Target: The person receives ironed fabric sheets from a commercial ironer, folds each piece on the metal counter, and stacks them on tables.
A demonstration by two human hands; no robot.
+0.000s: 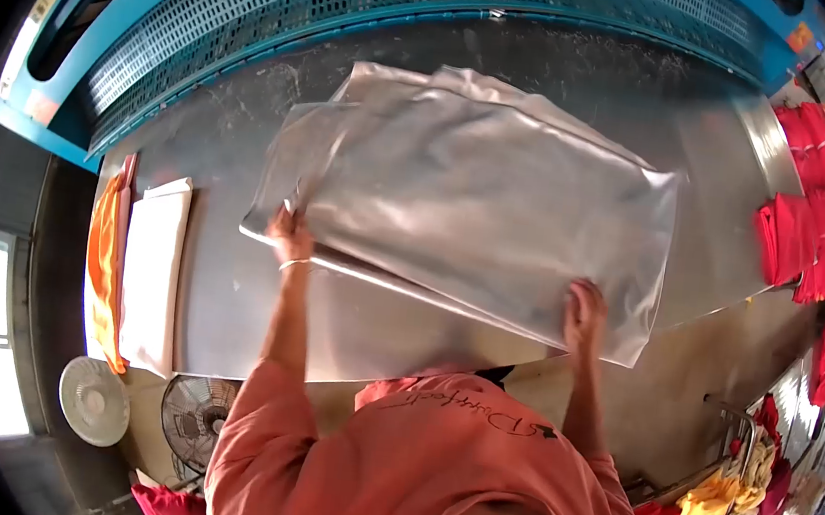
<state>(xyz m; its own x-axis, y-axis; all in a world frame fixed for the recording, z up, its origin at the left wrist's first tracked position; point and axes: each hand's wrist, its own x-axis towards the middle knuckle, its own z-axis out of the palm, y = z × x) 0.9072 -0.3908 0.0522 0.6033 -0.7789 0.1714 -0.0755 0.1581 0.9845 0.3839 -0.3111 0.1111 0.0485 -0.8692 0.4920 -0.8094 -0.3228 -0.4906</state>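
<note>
While our left hand (291, 237) pinches the near edge of the plastic sheeting (480, 184) across the metal table (228, 288) and our half-curled right hand (584, 321) touches it, grip unclear, uneven pulling could let its overhanging corner drag it askew.

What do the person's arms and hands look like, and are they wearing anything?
The left hand and right hand wear no gloves. A thin, pale band circles the left wrist; none shows on the right. The sleeves are short and coral-pink, like the shirt, which has dark, curly writing.
</note>
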